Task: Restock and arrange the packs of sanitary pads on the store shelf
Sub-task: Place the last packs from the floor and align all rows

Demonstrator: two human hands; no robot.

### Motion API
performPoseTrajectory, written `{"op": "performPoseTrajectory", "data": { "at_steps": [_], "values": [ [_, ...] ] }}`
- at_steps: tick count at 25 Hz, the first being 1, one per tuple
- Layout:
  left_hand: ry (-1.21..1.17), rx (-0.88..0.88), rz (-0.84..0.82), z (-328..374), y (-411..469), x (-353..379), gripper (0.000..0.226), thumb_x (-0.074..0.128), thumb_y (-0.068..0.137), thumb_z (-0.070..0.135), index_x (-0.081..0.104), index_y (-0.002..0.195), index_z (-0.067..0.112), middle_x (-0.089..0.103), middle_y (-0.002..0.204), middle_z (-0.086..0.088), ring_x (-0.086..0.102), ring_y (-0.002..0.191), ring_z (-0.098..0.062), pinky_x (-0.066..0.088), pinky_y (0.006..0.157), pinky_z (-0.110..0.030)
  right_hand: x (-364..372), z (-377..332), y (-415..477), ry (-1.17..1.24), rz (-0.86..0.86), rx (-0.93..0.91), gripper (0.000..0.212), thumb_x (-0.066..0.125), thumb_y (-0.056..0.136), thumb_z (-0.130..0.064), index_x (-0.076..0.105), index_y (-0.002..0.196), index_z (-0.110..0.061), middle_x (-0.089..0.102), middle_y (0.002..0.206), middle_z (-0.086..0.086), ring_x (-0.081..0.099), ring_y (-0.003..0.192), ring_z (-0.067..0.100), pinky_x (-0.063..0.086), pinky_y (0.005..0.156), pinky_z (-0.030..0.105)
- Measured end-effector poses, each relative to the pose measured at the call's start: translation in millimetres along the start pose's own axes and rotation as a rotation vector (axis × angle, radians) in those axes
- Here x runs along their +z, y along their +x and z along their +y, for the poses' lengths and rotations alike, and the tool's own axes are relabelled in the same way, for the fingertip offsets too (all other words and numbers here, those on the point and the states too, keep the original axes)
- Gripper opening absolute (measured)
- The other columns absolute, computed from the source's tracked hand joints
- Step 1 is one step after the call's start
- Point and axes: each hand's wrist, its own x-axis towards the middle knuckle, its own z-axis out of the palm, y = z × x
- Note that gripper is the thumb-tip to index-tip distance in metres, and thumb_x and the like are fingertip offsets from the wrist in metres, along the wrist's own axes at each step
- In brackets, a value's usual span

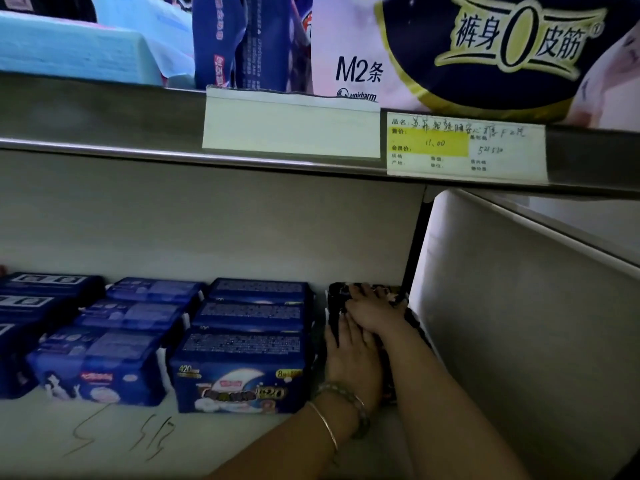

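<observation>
A row of dark patterned pad packs (334, 306) runs front to back at the right end of the lower shelf (114, 441), beside the white side panel. My left hand (349, 356), with bracelets on its wrist, lies flat with straight fingers on top of the nearer packs. Further back, my right hand (375, 310) has its fingers curled over the rear dark pack. The hands and forearms hide most of this row. To the left stand three rows of blue pad packs (239, 368), laid flat and lined up front to back.
The steel edge of the upper shelf (104, 129) hangs close overhead with a blank label holder (291, 128) and a price tag (465, 147). Above it stand a large pink-and-navy pack (485, 50) and blue packs. A white side panel (519, 323) closes off the right.
</observation>
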Motion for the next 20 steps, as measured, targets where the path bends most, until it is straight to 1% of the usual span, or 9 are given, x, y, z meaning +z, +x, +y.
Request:
{"op": "performPoseTrajectory", "data": {
  "at_steps": [2,5,7,9,10,12,14,18,20],
  "values": [
    [-0.072,0.037,0.013,-5,-7,-11,0.062,0.045,0.085,0.031,0.037,0.138,-0.001,0.036,0.144,-0.022,0.035,0.135,-0.032,-0.008,0.112,-0.051,0,0,0,0.036,0.008,-0.015,0.052,0.018,0.097,-0.044,0.015,0.148,-0.033,0.005,0.158,-0.004,0.001,0.145,0.024,-0.008,0.110,0.062],
    [-0.209,0.134,-0.057,-18,-16,-22,0.088,0.048,0.088,0.043,-0.002,0.146,-0.001,-0.001,0.155,-0.017,-0.002,0.144,-0.029,-0.019,0.108,-0.037,-2,3,1,0.251,0.058,0.028,0.051,0.020,0.097,-0.046,0.039,0.139,-0.024,0.031,0.150,0.000,0.022,0.139,0.025,0.006,0.114,0.056],
    [-0.207,0.185,0.072,-30,-25,-31,0.087,0.038,0.080,0.052,0.021,0.142,-0.006,0.024,0.150,-0.022,0.025,0.139,-0.035,0.007,0.112,-0.043,-6,2,-1,0.276,0.145,0.064,0.048,0.025,0.097,-0.042,0.053,0.124,-0.014,0.048,0.136,0.008,0.040,0.126,0.028,0.023,0.110,0.048],
    [-0.158,0.129,0.039,-47,-34,-37,0.079,0.032,0.071,0.055,0.058,0.121,-0.001,0.058,0.125,-0.018,0.060,0.111,-0.031,0.044,0.094,-0.045,-10,-13,-6,0.155,0.266,0.005,0.043,0.029,0.098,-0.036,0.057,0.115,-0.007,0.054,0.126,0.013,0.044,0.118,0.028,0.030,0.103,0.042],
    [-0.094,0.100,0.091,-59,-37,-41,0.076,0.031,0.070,0.056,0.064,0.115,0.004,0.063,0.119,-0.014,0.064,0.105,-0.028,0.049,0.088,-0.042,-11,-25,-8,0.121,0.307,-0.056,0.041,0.030,0.098,-0.034,0.056,0.115,-0.006,0.054,0.126,0.014,0.043,0.119,0.028,0.031,0.103,0.041],
    [-0.027,0.024,0.087,-90,-45,-51,0.081,0.029,0.077,0.060,0.051,0.129,0.001,0.048,0.136,-0.019,0.050,0.123,-0.030,0.038,0.102,-0.046,-9,-56,-15,0.108,0.314,-0.182,0.042,0.031,0.099,-0.032,0.049,0.127,-0.005,0.047,0.136,0.014,0.038,0.126,0.027,0.027,0.107,0.040],
    [0.038,-0.049,0.039,-121,-53,-53,0.090,0.027,0.085,0.068,0.013,0.147,0.005,0.008,0.156,-0.013,0.011,0.143,-0.026,0.007,0.116,-0.045,-2,-86,-18,0.097,0.265,-0.299,0.049,0.030,0.101,-0.035,0.034,0.142,-0.008,0.033,0.149,0.011,0.027,0.136,0.026,0.019,0.111,0.038],
    [0.019,-0.120,-0.084,-165,-71,-59,0.138,-0.001,0.038,0.096,-0.006,0.148,0.013,-0.010,0.157,-0.005,-0.011,0.144,-0.022,-0.010,0.113,-0.048,21,-132,-17,-0.040,0.040,-0.370,0.063,0.022,0.096,-0.058,0.004,0.150,-0.030,-0.004,0.159,0.001,-0.004,0.145,0.026,-0.001,0.114,0.051],
    [0.053,-0.125,-0.126,-182,-73,-57,0.141,-0.002,0.033,0.099,-0.013,0.147,0.018,-0.014,0.156,-0.006,-0.014,0.143,-0.025,-0.011,0.112,-0.053,32,-143,-14,-0.122,-0.046,-0.384,0.068,0.019,0.092,-0.066,-0.003,0.148,-0.037,-0.012,0.158,-0.004,-0.011,0.145,0.026,-0.007,0.111,0.059]
  ]
}}
